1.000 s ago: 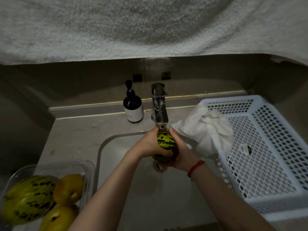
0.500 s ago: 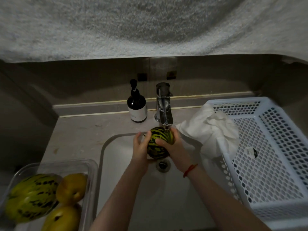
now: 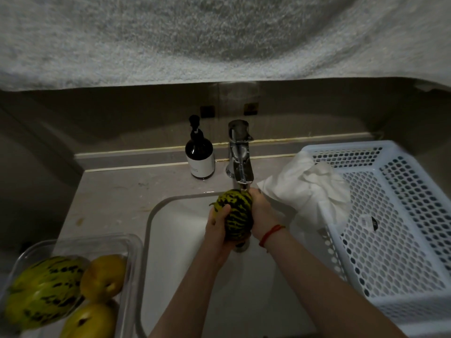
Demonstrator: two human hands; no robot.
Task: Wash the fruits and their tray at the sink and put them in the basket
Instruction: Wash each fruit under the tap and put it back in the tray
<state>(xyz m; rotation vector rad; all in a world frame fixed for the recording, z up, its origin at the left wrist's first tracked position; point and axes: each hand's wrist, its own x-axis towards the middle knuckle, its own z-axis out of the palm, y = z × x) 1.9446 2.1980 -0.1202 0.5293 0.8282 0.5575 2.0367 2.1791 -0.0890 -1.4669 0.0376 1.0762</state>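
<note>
Since a moment ago the melon (image 3: 235,214) has been turned lengthwise under the tap (image 3: 240,164), left hand (image 3: 218,228) and right hand (image 3: 262,214) both in a closed grip round it over the sink (image 3: 175,240), so rinsing continues.

I count two striped melons: one (image 3: 235,213) over the sink (image 3: 170,240) and one (image 3: 40,289) in the tray (image 3: 97,240) at lower left. Beside that second melon I count two plain yellow fruits, one (image 3: 103,278) above the other (image 3: 89,322), which makes four fruits in all. Of the rest I see one apiece: one tray, one sink, one tap (image 3: 240,154), one dark pump bottle (image 3: 199,154), one white basket (image 3: 395,235) and one white cloth (image 3: 310,191), plus two hands, left (image 3: 217,230) and right (image 3: 262,215).
</note>
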